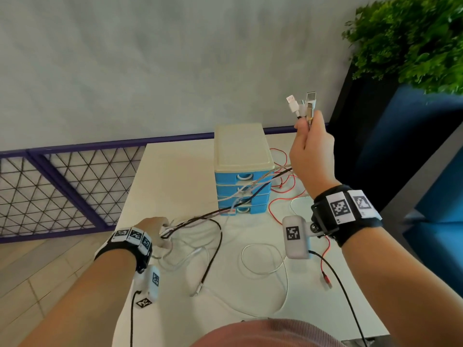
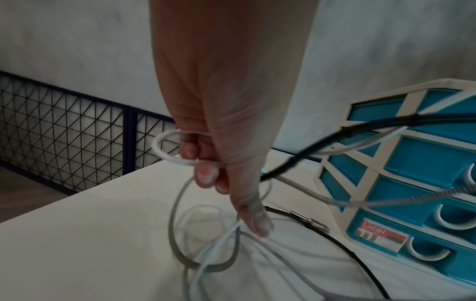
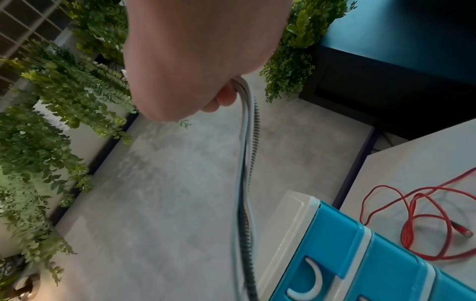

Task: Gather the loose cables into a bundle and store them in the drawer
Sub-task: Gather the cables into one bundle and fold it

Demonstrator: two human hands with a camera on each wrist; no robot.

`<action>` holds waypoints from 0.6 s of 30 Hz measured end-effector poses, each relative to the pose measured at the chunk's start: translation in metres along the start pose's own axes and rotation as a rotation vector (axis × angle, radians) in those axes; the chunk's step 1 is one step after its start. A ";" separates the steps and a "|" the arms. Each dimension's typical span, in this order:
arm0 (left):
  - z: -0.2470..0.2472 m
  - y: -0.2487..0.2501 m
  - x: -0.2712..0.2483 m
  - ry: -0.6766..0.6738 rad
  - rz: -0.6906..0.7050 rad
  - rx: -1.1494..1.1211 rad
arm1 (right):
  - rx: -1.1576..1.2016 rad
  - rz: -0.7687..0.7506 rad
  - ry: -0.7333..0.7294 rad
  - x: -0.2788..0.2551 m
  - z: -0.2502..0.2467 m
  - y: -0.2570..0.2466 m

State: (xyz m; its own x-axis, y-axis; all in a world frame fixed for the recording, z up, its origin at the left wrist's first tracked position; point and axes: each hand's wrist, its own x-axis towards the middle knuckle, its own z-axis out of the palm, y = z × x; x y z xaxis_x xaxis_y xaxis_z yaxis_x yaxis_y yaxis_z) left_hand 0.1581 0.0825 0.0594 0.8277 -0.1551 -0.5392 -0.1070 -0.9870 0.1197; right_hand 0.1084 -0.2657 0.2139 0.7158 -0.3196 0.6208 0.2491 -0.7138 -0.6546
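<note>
My right hand (image 1: 312, 144) is raised above the table, gripping several cables just below their plugs (image 1: 302, 106), which stick up past my fingers. Those cables (image 1: 253, 190) stretch taut down across the front of the blue drawer unit (image 1: 241, 169) to my left hand (image 1: 156, 231) near the table's left edge. My left hand (image 2: 221, 163) curls round the cables (image 2: 165, 146), a white loop sticking out beside the fingers. More slack white and black cable (image 1: 213, 251) lies on the white table (image 1: 175, 171). All drawers (image 2: 425, 160) look closed.
A red cable (image 1: 283, 186) lies loose on the table right of the drawer unit, its end (image 1: 325, 278) near my right wrist. A plain wall stands behind, a metal grid fence (image 1: 57, 184) at left, a green plant (image 1: 411, 38) at upper right.
</note>
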 end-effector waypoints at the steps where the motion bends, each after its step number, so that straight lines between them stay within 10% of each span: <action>1: 0.002 -0.002 -0.002 0.001 0.018 -0.059 | -0.011 0.001 0.000 0.000 0.000 0.001; 7: 0.008 -0.018 0.000 0.100 0.115 -0.317 | -0.063 0.015 0.002 0.001 0.004 0.002; 13: -0.007 -0.014 -0.010 0.269 -0.030 -1.321 | -0.033 0.060 -0.007 0.000 0.006 0.006; 18: -0.022 -0.007 -0.020 0.279 0.033 -1.662 | -0.016 0.083 -0.006 -0.002 0.010 0.007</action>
State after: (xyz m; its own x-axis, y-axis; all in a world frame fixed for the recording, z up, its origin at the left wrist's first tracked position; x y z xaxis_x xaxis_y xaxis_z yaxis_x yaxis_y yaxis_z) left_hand 0.1541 0.0930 0.0875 0.9219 0.0173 -0.3871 0.3801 0.1544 0.9120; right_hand 0.1150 -0.2643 0.2039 0.7379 -0.3744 0.5615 0.1781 -0.6945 -0.6971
